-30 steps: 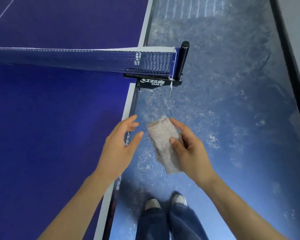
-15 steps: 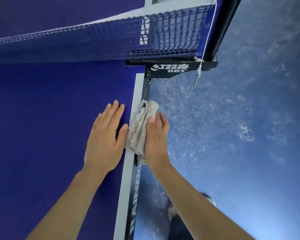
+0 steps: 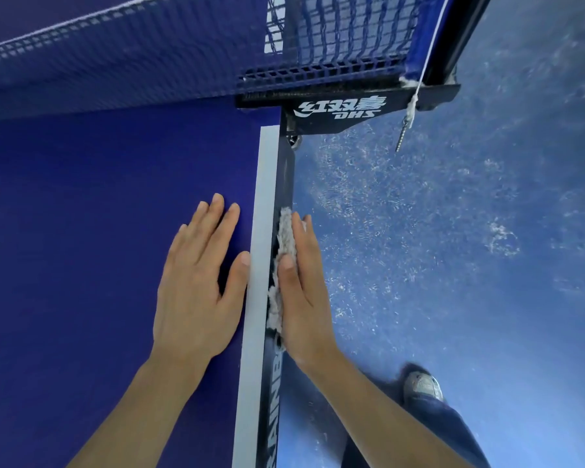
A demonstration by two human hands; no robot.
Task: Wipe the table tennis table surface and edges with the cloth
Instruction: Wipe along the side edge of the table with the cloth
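Table (image 3: 81,231) surface, deep blue, fills the left half of the view, and its right edge runs from the bottom up to the net. A white line (image 3: 262,197) borders that edge, and below it the dark side edge (image 3: 277,383) drops away, with white lettering low down. Beyond the edge lies a blue floor (image 3: 470,248) mottled with pale scuffs.

The blue net (image 3: 132,72) stretches across the far end of the table. At the right edge it meets a black clamp (image 3: 338,109) printed with white characters. A dark post (image 3: 460,38) rises from the clamp's outer end, and a thin metal screw (image 3: 403,138) hangs from a white cord beside it.

The left hand (image 3: 196,292) lies palm down on the blue surface just inside the right edge, fingers straight and close together, holding nothing. Its thumb tip touches the white line.

The right hand (image 3: 304,298) is beside the table, fingers straight and pointing toward the net. It presses flat against the side edge with the cloth sandwiched between. The thumb lies along the cloth's upper rim.

The cloth (image 3: 284,236), pale grey and fuzzy, is bunched lengthwise against the side edge just below the white line, well short of the clamp.

Near the bottom right, a dark blue trouser leg (image 3: 446,434) and a grey shoe (image 3: 423,386) stand on the floor close to the table.
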